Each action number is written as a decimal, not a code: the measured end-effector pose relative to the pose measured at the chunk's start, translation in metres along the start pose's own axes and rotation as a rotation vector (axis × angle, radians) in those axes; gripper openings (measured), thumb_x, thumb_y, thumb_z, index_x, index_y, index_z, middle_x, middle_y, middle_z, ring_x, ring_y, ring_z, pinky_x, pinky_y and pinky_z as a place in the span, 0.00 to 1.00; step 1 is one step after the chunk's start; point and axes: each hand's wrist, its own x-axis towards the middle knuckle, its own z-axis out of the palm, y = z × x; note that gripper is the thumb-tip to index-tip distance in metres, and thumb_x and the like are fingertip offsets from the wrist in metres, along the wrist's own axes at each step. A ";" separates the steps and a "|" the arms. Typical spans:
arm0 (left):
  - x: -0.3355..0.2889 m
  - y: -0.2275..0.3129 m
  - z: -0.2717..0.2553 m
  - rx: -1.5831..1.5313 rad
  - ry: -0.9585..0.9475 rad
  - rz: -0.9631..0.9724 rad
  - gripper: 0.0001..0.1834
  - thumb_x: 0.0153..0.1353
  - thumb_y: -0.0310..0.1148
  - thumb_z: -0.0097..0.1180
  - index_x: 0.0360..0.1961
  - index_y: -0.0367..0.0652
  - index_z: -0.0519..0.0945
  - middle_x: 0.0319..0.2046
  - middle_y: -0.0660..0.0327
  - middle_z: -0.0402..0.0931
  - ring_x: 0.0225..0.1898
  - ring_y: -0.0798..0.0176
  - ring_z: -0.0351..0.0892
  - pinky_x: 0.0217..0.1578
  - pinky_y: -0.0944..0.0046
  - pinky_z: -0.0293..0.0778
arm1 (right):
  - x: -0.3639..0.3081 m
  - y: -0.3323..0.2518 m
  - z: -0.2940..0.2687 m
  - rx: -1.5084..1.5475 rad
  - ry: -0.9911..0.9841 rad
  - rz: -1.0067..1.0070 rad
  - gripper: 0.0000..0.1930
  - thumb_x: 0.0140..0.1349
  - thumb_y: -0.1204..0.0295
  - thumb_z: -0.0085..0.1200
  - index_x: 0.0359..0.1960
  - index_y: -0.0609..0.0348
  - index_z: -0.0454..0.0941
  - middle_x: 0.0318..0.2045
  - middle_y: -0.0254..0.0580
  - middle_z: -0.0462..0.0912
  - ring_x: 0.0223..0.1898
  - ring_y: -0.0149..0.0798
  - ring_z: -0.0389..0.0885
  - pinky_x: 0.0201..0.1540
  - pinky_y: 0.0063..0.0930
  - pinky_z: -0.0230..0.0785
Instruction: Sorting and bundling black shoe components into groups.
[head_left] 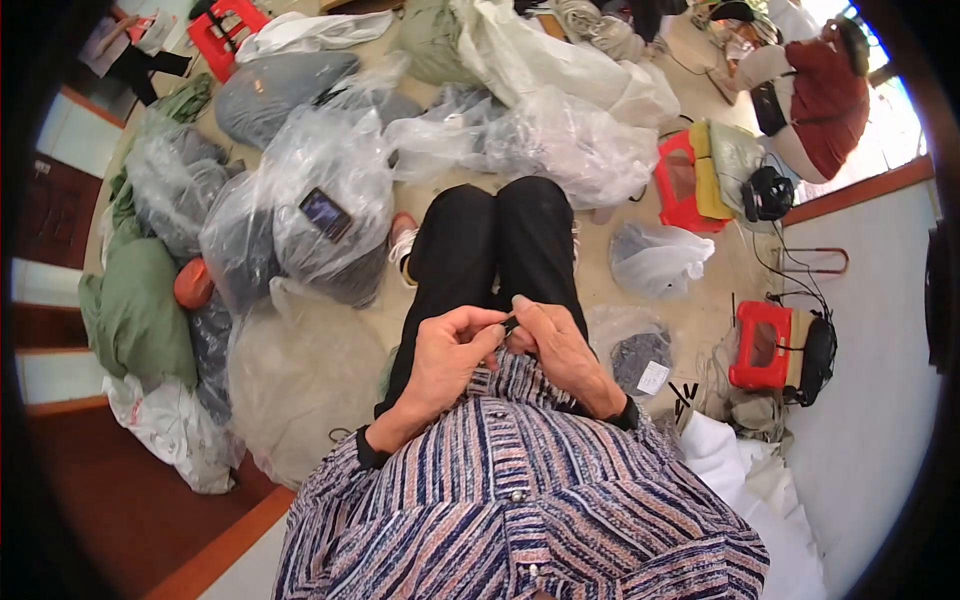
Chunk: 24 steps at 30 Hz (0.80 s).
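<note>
Black and tiny, the small dark piece (511, 324) sits pinched between our two hands, over our lap just above the knees. Our left hand (447, 358) curls its fingers and thumb onto it from one side; our right hand (556, 340) nips it from the other, so it stays steady close to the body. Clear plastic bags (330, 190) of dark goods lie near on the floor (720, 290), beside a red stool (762, 345).

Beige floor (590, 262) w/ clear plastic bags (330, 170) piled across it, red stools (760, 345) at right by white wall (880, 400); daylight from upper right.
</note>
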 end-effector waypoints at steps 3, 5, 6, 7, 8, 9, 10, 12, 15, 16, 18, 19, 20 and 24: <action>0.005 -0.003 0.003 -0.075 -0.038 -0.059 0.08 0.56 0.24 0.53 0.36 0.32 0.76 0.26 0.61 0.76 0.22 0.74 0.73 0.24 0.76 0.69 | 0.002 0.009 -0.011 0.180 -0.031 -0.004 0.21 0.66 0.60 0.35 0.15 0.57 0.61 0.14 0.28 0.60 0.20 0.26 0.56 0.25 0.22 0.53; 0.008 -0.002 0.003 -0.115 -0.061 -0.081 0.08 0.55 0.24 0.53 0.36 0.32 0.76 0.26 0.60 0.77 0.22 0.73 0.73 0.24 0.76 0.69 | 0.003 0.007 -0.012 0.140 -0.020 -0.007 0.21 0.66 0.60 0.36 0.16 0.57 0.61 0.14 0.28 0.59 0.20 0.26 0.56 0.25 0.22 0.53; 0.007 -0.004 0.001 -0.119 -0.055 -0.082 0.08 0.55 0.24 0.53 0.36 0.32 0.76 0.26 0.60 0.77 0.22 0.73 0.73 0.24 0.76 0.69 | 0.002 0.009 -0.012 0.102 -0.014 -0.004 0.21 0.66 0.60 0.36 0.16 0.58 0.61 0.14 0.28 0.59 0.20 0.25 0.55 0.26 0.22 0.53; 0.007 -0.007 0.000 -0.099 -0.061 -0.086 0.07 0.55 0.24 0.53 0.36 0.32 0.76 0.26 0.60 0.77 0.22 0.74 0.73 0.24 0.76 0.69 | 0.002 0.008 -0.013 0.100 -0.020 0.001 0.21 0.66 0.60 0.36 0.16 0.58 0.61 0.14 0.28 0.59 0.20 0.25 0.55 0.26 0.22 0.53; 0.007 -0.010 -0.002 -0.080 -0.067 -0.089 0.07 0.55 0.24 0.53 0.35 0.32 0.76 0.26 0.60 0.77 0.22 0.74 0.73 0.24 0.76 0.69 | 0.003 0.007 -0.015 -0.076 -0.014 -0.010 0.21 0.66 0.61 0.36 0.16 0.59 0.62 0.14 0.30 0.61 0.20 0.27 0.57 0.26 0.24 0.54; 0.005 -0.012 -0.003 -0.082 -0.056 -0.093 0.07 0.55 0.24 0.53 0.35 0.32 0.76 0.26 0.60 0.77 0.22 0.74 0.73 0.24 0.76 0.69 | 0.001 0.006 -0.014 -0.247 -0.014 -0.019 0.21 0.66 0.62 0.36 0.16 0.60 0.63 0.14 0.32 0.63 0.20 0.30 0.58 0.26 0.26 0.54; 0.004 -0.015 -0.004 -0.056 -0.038 -0.085 0.07 0.55 0.24 0.53 0.34 0.32 0.76 0.24 0.62 0.76 0.21 0.75 0.72 0.23 0.77 0.68 | -0.001 0.003 -0.011 -0.245 -0.023 -0.013 0.21 0.66 0.62 0.36 0.16 0.60 0.63 0.14 0.32 0.63 0.20 0.30 0.58 0.26 0.26 0.54; 0.003 -0.017 -0.006 -0.032 -0.017 -0.078 0.06 0.55 0.24 0.53 0.34 0.32 0.77 0.21 0.63 0.75 0.19 0.76 0.71 0.21 0.77 0.68 | -0.004 -0.005 -0.004 -0.626 -0.019 -0.224 0.18 0.63 0.65 0.39 0.18 0.61 0.68 0.17 0.37 0.70 0.23 0.36 0.64 0.29 0.30 0.56; 0.002 -0.016 -0.007 0.045 -0.038 -0.088 0.06 0.55 0.23 0.52 0.33 0.32 0.76 0.26 0.61 0.76 0.23 0.75 0.72 0.22 0.76 0.69 | -0.002 0.000 0.001 -1.272 -0.026 -0.612 0.12 0.58 0.68 0.42 0.22 0.61 0.72 0.23 0.41 0.74 0.28 0.41 0.68 0.32 0.33 0.57; -0.001 -0.013 -0.006 0.134 -0.016 -0.092 0.06 0.56 0.23 0.52 0.34 0.33 0.76 0.27 0.61 0.76 0.24 0.75 0.72 0.24 0.76 0.70 | -0.005 -0.004 0.004 -1.387 -0.041 -0.606 0.09 0.54 0.68 0.45 0.27 0.61 0.73 0.24 0.40 0.74 0.30 0.40 0.69 0.35 0.33 0.57; -0.005 -0.015 -0.005 0.220 0.009 -0.098 0.06 0.56 0.23 0.52 0.35 0.33 0.76 0.27 0.62 0.76 0.25 0.75 0.72 0.25 0.76 0.70 | -0.010 -0.007 0.011 -1.449 -0.070 -0.613 0.10 0.55 0.68 0.45 0.29 0.62 0.74 0.24 0.40 0.74 0.29 0.41 0.69 0.35 0.33 0.57; -0.007 -0.021 -0.005 0.281 0.041 0.021 0.07 0.56 0.23 0.52 0.36 0.33 0.76 0.28 0.62 0.76 0.26 0.75 0.73 0.26 0.76 0.70 | -0.011 -0.008 0.014 -1.511 -0.095 -0.620 0.10 0.55 0.67 0.45 0.30 0.62 0.74 0.23 0.41 0.74 0.29 0.41 0.69 0.35 0.33 0.57; -0.008 -0.025 -0.005 0.343 0.073 0.140 0.07 0.56 0.23 0.51 0.36 0.34 0.76 0.29 0.62 0.76 0.27 0.75 0.73 0.28 0.76 0.70 | -0.011 -0.008 0.016 -1.510 -0.101 -0.620 0.10 0.55 0.67 0.45 0.30 0.62 0.74 0.23 0.41 0.74 0.29 0.41 0.69 0.35 0.33 0.57; 0.006 -0.024 -0.017 0.060 0.071 0.173 0.09 0.55 0.21 0.52 0.38 0.34 0.77 0.26 0.64 0.76 0.24 0.77 0.71 0.27 0.77 0.69 | -0.004 -0.012 0.011 -1.158 -0.021 -0.670 0.10 0.55 0.67 0.47 0.27 0.61 0.74 0.22 0.42 0.73 0.29 0.41 0.69 0.34 0.34 0.58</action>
